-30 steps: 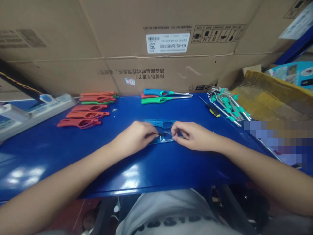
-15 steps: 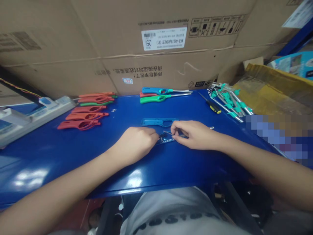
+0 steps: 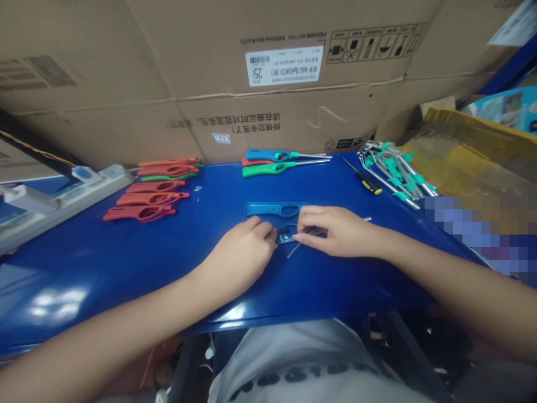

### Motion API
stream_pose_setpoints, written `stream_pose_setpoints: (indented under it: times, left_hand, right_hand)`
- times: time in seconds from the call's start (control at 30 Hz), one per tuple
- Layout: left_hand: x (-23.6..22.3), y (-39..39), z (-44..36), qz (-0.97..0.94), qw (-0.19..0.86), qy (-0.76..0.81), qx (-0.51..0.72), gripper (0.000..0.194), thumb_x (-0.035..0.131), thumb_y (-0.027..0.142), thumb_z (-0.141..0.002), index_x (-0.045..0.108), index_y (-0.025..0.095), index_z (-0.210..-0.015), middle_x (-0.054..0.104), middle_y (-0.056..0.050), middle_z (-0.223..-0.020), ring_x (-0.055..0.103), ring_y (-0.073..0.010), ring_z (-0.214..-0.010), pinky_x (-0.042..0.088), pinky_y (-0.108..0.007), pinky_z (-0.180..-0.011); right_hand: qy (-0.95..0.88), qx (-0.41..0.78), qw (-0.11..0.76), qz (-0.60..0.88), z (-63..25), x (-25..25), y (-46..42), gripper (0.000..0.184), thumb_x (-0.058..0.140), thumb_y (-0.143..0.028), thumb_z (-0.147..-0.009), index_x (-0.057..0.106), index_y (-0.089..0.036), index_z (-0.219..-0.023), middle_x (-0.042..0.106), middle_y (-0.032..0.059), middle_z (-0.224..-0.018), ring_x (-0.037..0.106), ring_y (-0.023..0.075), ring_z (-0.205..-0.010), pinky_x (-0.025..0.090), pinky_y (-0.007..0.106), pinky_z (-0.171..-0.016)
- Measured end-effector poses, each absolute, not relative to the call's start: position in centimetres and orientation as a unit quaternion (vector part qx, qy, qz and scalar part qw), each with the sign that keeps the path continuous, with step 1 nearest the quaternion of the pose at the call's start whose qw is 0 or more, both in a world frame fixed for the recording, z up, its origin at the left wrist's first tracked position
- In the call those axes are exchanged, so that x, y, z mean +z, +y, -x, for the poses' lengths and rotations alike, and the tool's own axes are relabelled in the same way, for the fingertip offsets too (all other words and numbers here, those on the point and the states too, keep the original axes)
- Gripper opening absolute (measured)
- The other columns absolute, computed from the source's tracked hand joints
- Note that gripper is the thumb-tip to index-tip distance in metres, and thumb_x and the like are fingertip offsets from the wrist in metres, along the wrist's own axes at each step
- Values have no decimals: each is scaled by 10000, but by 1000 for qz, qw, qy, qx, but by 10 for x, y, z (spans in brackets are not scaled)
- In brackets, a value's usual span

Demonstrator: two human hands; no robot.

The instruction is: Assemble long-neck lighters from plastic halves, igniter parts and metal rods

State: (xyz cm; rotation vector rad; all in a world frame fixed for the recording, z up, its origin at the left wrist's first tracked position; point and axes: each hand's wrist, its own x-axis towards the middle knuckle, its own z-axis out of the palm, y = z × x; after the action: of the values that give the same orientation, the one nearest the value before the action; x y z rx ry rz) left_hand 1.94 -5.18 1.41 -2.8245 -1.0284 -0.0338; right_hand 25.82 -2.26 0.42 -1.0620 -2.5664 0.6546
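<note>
A blue lighter shell half (image 3: 287, 239) lies on the table, with small dark parts and a pale wire inside it. My left hand (image 3: 247, 246) is closed at its left end, fingertips pinched and partly hidden. My right hand (image 3: 335, 230) is closed over the right part, thumb and forefinger pinching a thin grey tube-like piece (image 3: 293, 251) that points down and left. A metal rod (image 3: 367, 219) shows its tip beyond the right hand. Just behind lies a second blue shell half (image 3: 268, 209), its right end beside the right hand's fingers.
Several red and orange lighter shells (image 3: 142, 212) lie at left near a white power strip (image 3: 62, 201). Long-nosed lighters (image 3: 268, 168) lie at the back by a cardboard box (image 3: 210, 67). At right are a screwdriver (image 3: 366, 180), metal rods with green parts (image 3: 394, 173) and a yellow-taped box (image 3: 465, 151).
The thin grey piece in my right hand has swung from pointing left over the shell to pointing down and left past its near edge. My left hand has shifted slightly.
</note>
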Motion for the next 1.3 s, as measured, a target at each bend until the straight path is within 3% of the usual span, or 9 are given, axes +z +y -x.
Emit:
stream_pose_setpoints:
  times: [0.1,0.2,0.3,0.43,0.57,0.93,1.07,1.3]
  left_hand:
    - [8,-43,-16,927,-8,-368,-71,220,571,214,-968,726,123,-1096,695,-120,-981,651,-271,-953,561,-408,-865]
    - [1,-35,-14,913,-74,-380,-132,297,640,238,-936,690,141,-1213,709,-116,-1071,669,-265,-991,569,-414,-897]
    - [-4,-31,-14,904,-109,-375,-177,340,696,242,-900,681,131,-1222,719,-117,-1129,680,-272,-1036,568,-417,-927]
    - [-8,-30,-16,901,-121,-360,-208,346,719,253,-885,684,131,-1207,731,-110,-1129,688,-272,-1031,578,-417,-913]
    - [-12,-29,-16,903,-119,-348,-222,340,713,261,-891,682,131,-1204,727,-111,-1120,685,-265,-1027,576,-411,-918]
    - [-10,-28,-16,913,-138,-337,-184,336,625,250,-945,647,134,-1259,653,-117,-1103,636,-257,-1039,547,-412,-939]
    - [-7,-28,-14,902,-176,-358,-166,325,611,230,-930,643,164,-1246,653,-98,-1124,653,-247,-1023,551,-399,-922]
    - [-9,-25,-16,888,-213,-362,-187,357,621,269,-911,634,166,-1252,670,-98,-1160,654,-247,-1056,538,-392,-937]
  right_hand:
    - [-892,225,145,365,-261,4,-20,272,573,-391,-968,645,-197,-790,644,24,-940,562,130,-741,361,257,-661]
    - [-887,217,146,380,-262,3,-18,145,644,-340,-916,660,-205,-864,647,10,-893,551,124,-710,356,246,-638]
    - [-878,205,152,405,-261,2,-18,110,638,-284,-905,669,-212,-981,649,-9,-817,558,123,-690,358,241,-633]
    - [-876,182,170,412,-261,-2,-16,123,582,-212,-928,700,-202,-960,687,10,-842,587,129,-709,377,248,-658]
    - [-891,163,174,386,-262,-2,-16,128,584,-185,-918,711,-187,-934,696,33,-920,583,129,-713,391,255,-656]
    - [-897,173,190,358,-263,0,-17,157,590,-251,-954,704,-172,-879,655,30,-853,575,130,-721,412,261,-677]
    - [-907,175,174,340,-270,6,-16,80,623,-221,-925,689,-178,-940,639,30,-931,559,116,-715,408,246,-656]
    - [-921,167,135,324,-272,5,-14,116,629,-198,-921,644,-213,-1035,635,28,-1057,606,140,-833,426,245,-692]
